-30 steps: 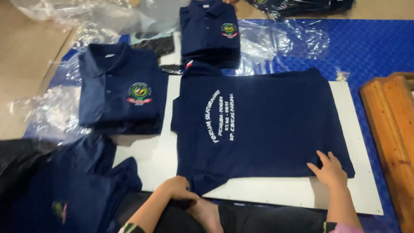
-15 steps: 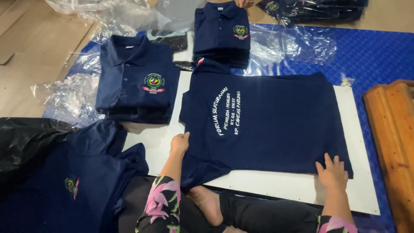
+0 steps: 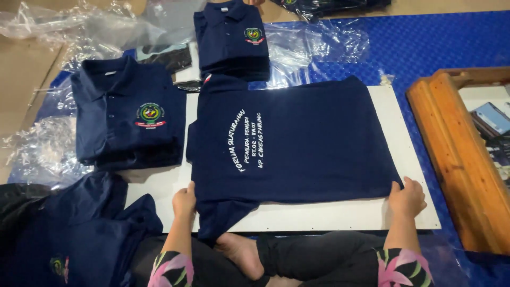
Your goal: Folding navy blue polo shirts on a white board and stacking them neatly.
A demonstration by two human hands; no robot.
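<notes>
A person seated cross-legged on the floor gripped a navy polo shirt (image 3: pixel 297 141) by its near edge, the garment spread back-side up, with white lettering across it, over a white folding board (image 3: pixel 340 215) that lay on a blue mat (image 3: pixel 441 48). The left hand (image 3: pixel 184 200) pinched the shirt's near edge beside the sleeve, which drooped off the board's front edge toward the person's bare foot (image 3: pixel 241 255); the right hand (image 3: pixel 407 197) clasped the shirt's near hem corner at the opposite end, fingers curled over the fabric. Both forearms emerged from floral-print sleeves (image 3: pixel 404 268) above dark trousers. Just left of the board sat a stack of folded navy polo shirts (image 3: pixel 127 119), collar up and a round chest emblem showing, and a second folded stack (image 3: pixel 232 40) rested just beyond the board's far edge, touching the spread shirt's collar end. A loose heap of unfolded navy shirts (image 3: pixel 79 234) lay at the person's left knee. Crumpled clear plastic bags (image 3: pixel 313 45) were scattered across the mat and the bare floor beyond the stacks. A wooden frame (image 3: pixel 457 154) stood to the right of the board, close to its edge, with more dark garments (image 3: pixel 334 5) partly visible at the top of the scene.
</notes>
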